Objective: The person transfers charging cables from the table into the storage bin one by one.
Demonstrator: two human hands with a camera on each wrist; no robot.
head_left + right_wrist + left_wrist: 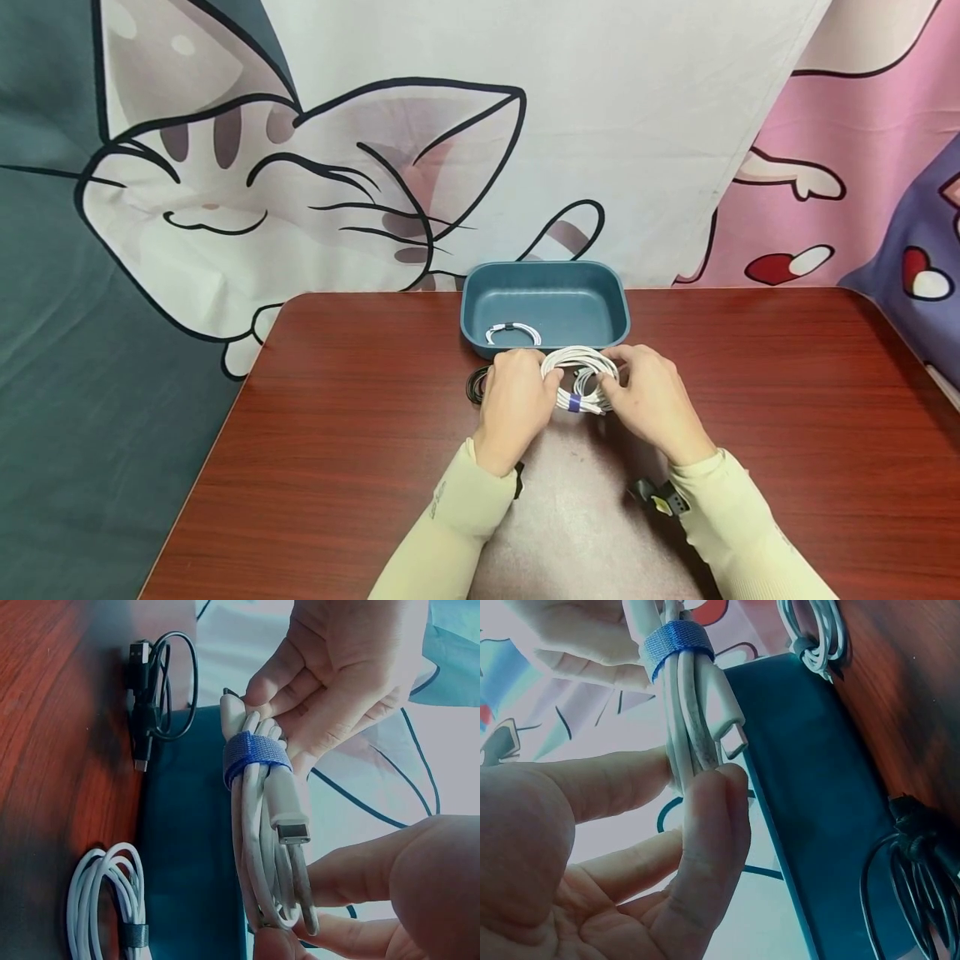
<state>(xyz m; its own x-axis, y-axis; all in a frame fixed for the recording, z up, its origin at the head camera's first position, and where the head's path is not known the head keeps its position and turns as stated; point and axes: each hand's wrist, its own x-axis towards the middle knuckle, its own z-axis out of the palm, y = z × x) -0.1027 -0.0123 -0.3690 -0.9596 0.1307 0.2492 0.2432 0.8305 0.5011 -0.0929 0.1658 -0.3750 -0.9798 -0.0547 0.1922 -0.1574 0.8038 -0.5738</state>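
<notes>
Both hands hold a coiled white charging cable (577, 357) between them, just in front of the blue bin. A blue strap (574, 402) binds the coil, and a metal-tipped plug (292, 825) pokes out near it. The left hand (517, 404) pinches one end of the coil between thumb and fingers. At the other end the right hand (652, 400) grips it the same way. On the table, beyond the held coil, lies a smaller white cable (105, 900) with a dark tie. A black cable (476, 385) is bundled beside the left hand, partly hidden by it.
The blue bin (543, 271) stands at the table's back edge with a small white cable coil (513, 333) inside. A reddish-brown wooden table (315, 467) spans the front. Behind it hangs a cloth printed with a cartoon cat (225, 250).
</notes>
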